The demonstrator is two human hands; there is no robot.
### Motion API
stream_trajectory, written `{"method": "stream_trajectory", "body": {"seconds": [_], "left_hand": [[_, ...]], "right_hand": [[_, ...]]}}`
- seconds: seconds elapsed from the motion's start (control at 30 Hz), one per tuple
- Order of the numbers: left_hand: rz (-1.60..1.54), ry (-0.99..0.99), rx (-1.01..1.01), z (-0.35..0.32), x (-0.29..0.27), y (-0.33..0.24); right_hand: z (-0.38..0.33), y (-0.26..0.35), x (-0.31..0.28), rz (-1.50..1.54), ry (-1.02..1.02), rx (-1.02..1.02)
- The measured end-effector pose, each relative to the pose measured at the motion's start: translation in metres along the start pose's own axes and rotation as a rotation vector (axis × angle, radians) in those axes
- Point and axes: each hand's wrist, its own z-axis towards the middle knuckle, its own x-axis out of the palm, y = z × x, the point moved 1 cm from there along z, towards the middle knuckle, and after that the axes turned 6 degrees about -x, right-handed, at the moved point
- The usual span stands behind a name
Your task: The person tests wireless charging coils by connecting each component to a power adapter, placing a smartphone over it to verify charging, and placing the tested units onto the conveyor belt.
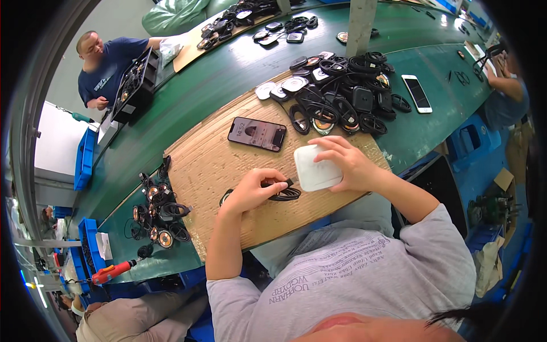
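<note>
My right hand [348, 164] grips a white rounded-square block [314, 171], with its fingers over the top and right side. Close to its left edge, my left hand [259, 189] pinches a coiled black cable [285, 194]. The cable's plug end points at the block; I cannot tell whether the two touch. Under the left hand, part of a round disc [226, 197] shows at the cable's other end. Both hands are above a sheet of brown cardboard [196, 165]. Beyond them, a dark phone [257, 134] with a lit screen lies on the cardboard.
A large heap of black-cabled charging pads [362, 100] sits at the cardboard's far edge. Another pile [162, 208] lies to its left, near a red electric screwdriver [114, 272]. A white phone [416, 94] rests right on the green bench. Across it, a person holds a black crate [135, 85].
</note>
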Motion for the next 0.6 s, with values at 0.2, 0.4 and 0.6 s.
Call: {"method": "stream_trajectory", "body": {"seconds": [0.2,0.4,0.6], "left_hand": [[0.021,0.055,0.006,-0.0025,-0.0001,-0.0014],[0.169,0.154,-0.03,0.0016,0.0014,0.003],[0.146,-0.026,0.019,0.003,0.001,0.0071]], "right_hand": [[0.0021,0.0053,0.0045,0.058,-0.026,-0.062],[0.0045,0.0078,0.0075,-0.048,0.074,-0.124],[0.0101,0.0091,0.0073,-0.062,0.078,-0.079]]}}
